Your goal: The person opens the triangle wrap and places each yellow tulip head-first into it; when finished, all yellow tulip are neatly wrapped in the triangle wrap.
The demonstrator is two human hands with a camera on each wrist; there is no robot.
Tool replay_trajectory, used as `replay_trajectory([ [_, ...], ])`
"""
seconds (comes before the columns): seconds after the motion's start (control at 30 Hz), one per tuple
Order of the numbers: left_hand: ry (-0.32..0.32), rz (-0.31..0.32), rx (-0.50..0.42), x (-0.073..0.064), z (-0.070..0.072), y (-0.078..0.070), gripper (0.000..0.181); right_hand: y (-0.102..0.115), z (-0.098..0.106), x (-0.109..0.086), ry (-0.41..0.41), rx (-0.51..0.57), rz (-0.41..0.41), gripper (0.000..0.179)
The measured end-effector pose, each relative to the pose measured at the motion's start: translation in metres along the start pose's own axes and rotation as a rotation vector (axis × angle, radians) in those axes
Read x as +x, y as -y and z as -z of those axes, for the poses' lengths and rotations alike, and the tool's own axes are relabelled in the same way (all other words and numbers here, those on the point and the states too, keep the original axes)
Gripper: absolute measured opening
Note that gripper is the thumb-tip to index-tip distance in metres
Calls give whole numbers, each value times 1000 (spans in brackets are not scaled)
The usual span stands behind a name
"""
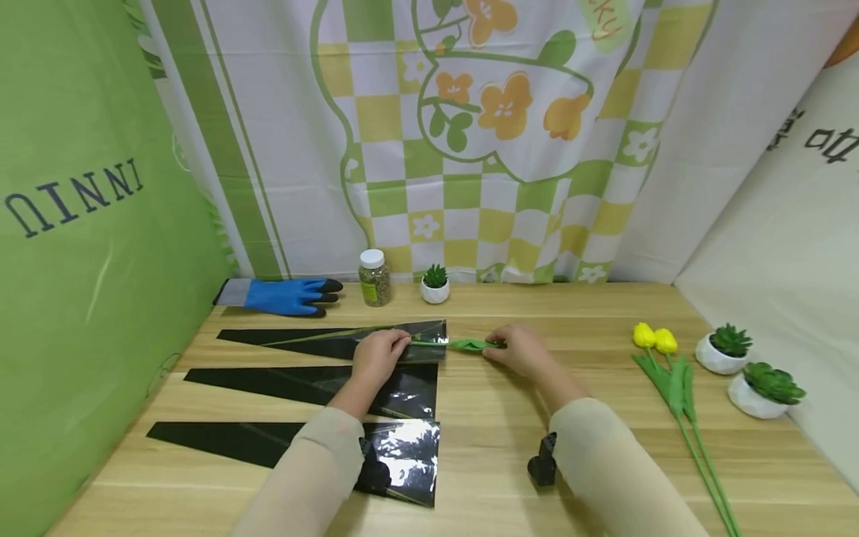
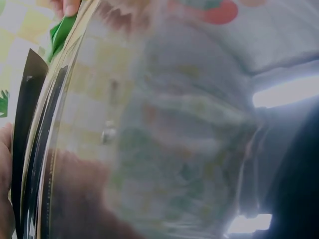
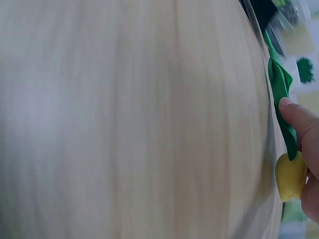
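A black flower sleeve with a clear front [image 1: 335, 341] lies in the top row on the table, its wide mouth to the right. My left hand [image 1: 377, 359] pinches it close to that mouth; in the left wrist view its layers stand apart beside the hand [image 2: 5, 189]. My right hand [image 1: 520, 349] holds a yellow artificial tulip by its leaf and stem near the bloom. In the right wrist view, the thumb presses on the green leaf [image 3: 281, 99], with the yellow bloom [image 3: 291, 177] by the palm. The stem end reaches into the sleeve's mouth.
Two more black sleeves [image 1: 396, 388] [image 1: 268, 440] lie nearer me. Two yellow tulips [image 1: 678, 388] rest at the right, beside two potted succulents [image 1: 721, 354] [image 1: 758, 395]. Along the back are a blue glove [image 1: 282, 296], a lidded jar [image 1: 374, 280] and a small potted plant [image 1: 435, 287].
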State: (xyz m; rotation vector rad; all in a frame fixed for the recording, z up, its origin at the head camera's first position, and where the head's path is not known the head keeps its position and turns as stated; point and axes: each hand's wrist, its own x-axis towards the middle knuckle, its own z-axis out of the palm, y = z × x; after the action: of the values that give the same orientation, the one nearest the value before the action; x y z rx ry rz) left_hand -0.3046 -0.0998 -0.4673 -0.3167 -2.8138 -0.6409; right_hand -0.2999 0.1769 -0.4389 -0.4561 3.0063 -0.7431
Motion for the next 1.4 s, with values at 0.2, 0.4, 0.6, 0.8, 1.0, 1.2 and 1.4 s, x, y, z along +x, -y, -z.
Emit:
replay_trajectory([
  [0.2,7,-12,3,-1,1,-4,22,22,-11,8,16,6,-20,28],
  [0.4,6,-14,6,1,0,-3,22,37,-17,16,3,-8,-7,28],
  [0.6,0,-20,10,1,0,-2,21,41,-23,20,-11,-28,-9,29],
  [0.8,-16,-24,7,0,-1,-1,21,34,-22,17,-15,4,-15,46],
  [1.0,-15,-21,5,-2,-1,1,21,20,-14,7,-13,108,-55,59],
  [1.2,-23,-23,0,-4,0,1,21,-1,-4,-5,-13,224,-86,60],
  [1.4,-54,-50,1,-5,0,1,19,-21,5,-14,-16,290,-113,57],
])
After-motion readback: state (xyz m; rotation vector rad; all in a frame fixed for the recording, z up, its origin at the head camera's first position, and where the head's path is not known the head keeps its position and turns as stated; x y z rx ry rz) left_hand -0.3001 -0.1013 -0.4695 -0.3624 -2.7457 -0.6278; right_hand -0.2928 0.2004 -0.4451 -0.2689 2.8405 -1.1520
